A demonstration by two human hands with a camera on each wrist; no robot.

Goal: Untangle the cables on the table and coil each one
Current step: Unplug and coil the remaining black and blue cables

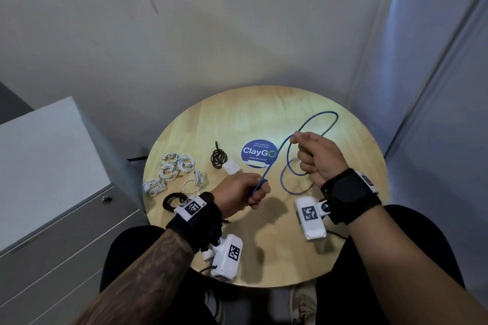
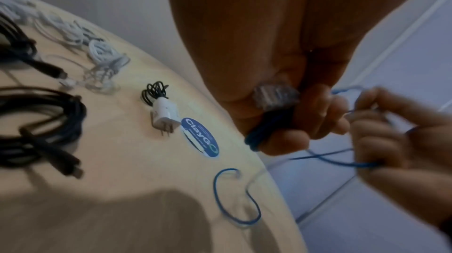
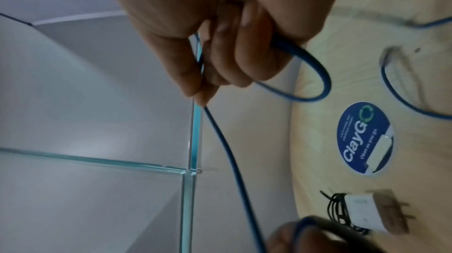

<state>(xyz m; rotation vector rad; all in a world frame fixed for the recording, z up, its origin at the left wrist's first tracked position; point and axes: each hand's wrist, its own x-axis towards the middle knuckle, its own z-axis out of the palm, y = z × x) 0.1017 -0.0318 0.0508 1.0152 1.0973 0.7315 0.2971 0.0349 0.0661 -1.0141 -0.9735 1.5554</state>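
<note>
We see one blue cable (image 1: 286, 152) held up between our two hands above the round wooden tabletop (image 1: 237, 119). Our left hand (image 1: 239, 192) is a fist near the front of the tabletop, fingers (image 2: 315, 106) curled round one end of the cable, with its clear plug (image 2: 275, 95) poking out beside the thumb in the left wrist view. Our right hand (image 1: 318, 157) is raised farther back and to the right, thumb and forefinger pinching the cable while the other fingers (image 3: 247, 52) curl round a loop of it; one loop arcs beyond the hand toward the far edge and another hangs down to the tabletop below the wrist. To the left lie five or six small white cable coils (image 1: 174, 169), though the exact count is hard to tell, then one small dark coil (image 1: 218, 158) touching a white plug adapter (image 1: 231, 167). One thicker black cable (image 1: 173, 200) sits by our left wrist. A round blue sticker (image 1: 259, 153) in the middle reads "ClayGo" with "Clean as you go" beneath; its top line is too small to read. Each wrist carries a black strap and a white camera box with a square black-and-white code marker.
</note>
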